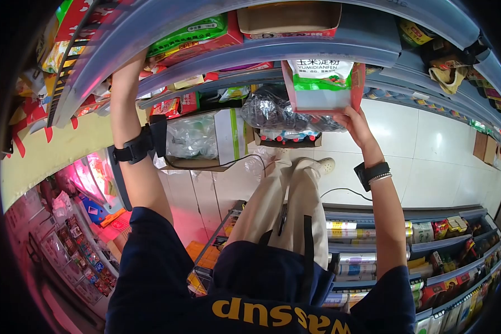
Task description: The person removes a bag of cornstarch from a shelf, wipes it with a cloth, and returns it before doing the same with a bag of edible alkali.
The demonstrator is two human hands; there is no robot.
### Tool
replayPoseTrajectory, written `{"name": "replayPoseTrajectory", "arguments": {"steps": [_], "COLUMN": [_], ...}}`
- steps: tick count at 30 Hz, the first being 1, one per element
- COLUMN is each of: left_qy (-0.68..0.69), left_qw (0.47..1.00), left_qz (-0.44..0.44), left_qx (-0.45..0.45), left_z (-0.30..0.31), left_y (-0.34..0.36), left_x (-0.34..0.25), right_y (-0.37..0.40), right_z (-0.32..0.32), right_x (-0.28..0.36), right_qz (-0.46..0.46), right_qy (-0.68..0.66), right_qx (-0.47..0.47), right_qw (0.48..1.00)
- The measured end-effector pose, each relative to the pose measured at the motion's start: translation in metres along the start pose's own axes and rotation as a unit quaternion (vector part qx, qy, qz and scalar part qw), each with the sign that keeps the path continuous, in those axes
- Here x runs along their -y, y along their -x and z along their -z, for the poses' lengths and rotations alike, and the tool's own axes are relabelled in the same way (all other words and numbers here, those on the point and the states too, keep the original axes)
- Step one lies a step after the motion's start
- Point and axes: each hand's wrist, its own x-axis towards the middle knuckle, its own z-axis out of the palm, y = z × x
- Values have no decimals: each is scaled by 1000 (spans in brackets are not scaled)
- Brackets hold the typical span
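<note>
My right hand (353, 119) grips the lower front edge of an open red box (360, 83), its fingers closed at the box's corner. Inside the box stands a white and green packet (324, 82) with printed lettering. My left arm reaches up to the shelf on the left, where the fingers of my left hand are hidden behind the shelf edge. Close to that arm, a green packet (192, 30) lies in a red carton on the upper shelf. An empty-looking open carton (289, 19) is beside it.
Below the shelves are a box of clear plastic bags (192, 136), black plastic bags (267, 108) and a carton of red-capped bottles (289, 139). A cable (222, 165) runs near my legs. Stocked shelves (373, 234) stand at the lower right.
</note>
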Motion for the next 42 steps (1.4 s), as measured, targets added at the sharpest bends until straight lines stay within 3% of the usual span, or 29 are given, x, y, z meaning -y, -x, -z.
{"name": "replayPoseTrajectory", "arguments": {"steps": [11,14,16,17,20,22,25,28,32,38,40,42], "left_qy": [118,164,284,329,355,371,377,343,242,232,166,170], "left_qw": [993,986,959,942,924,909,887,852,839,890,934,939], "left_qz": [-5,16,15,28,66,188,212,260,308,209,126,119], "left_qx": [29,-15,2,62,128,-12,162,300,377,332,291,274], "left_z": [0,0,1,6,11,-10,1,-15,-59,-131,-149,-163], "left_y": [34,50,56,60,92,128,181,212,223,195,187,184], "left_x": [-11,-8,-7,-2,6,-7,33,26,26,52,56,57], "right_y": [-3,-1,0,-2,-3,1,-2,0,-4,-6,-5,-4], "right_z": [3,2,0,1,1,-3,1,-1,2,3,1,-3], "right_x": [-3,0,1,0,-3,0,-4,-1,-6,-9,-9,-8], "right_qz": [-2,-8,-2,-2,2,10,5,5,23,16,18,24], "right_qy": [-28,-16,-17,-17,-26,2,-7,-19,-32,-30,-42,-45], "right_qx": [-1,4,7,7,8,-12,-4,-2,18,2,16,-4], "right_qw": [1000,1000,1000,1000,1000,1000,1000,1000,999,999,999,999]}}
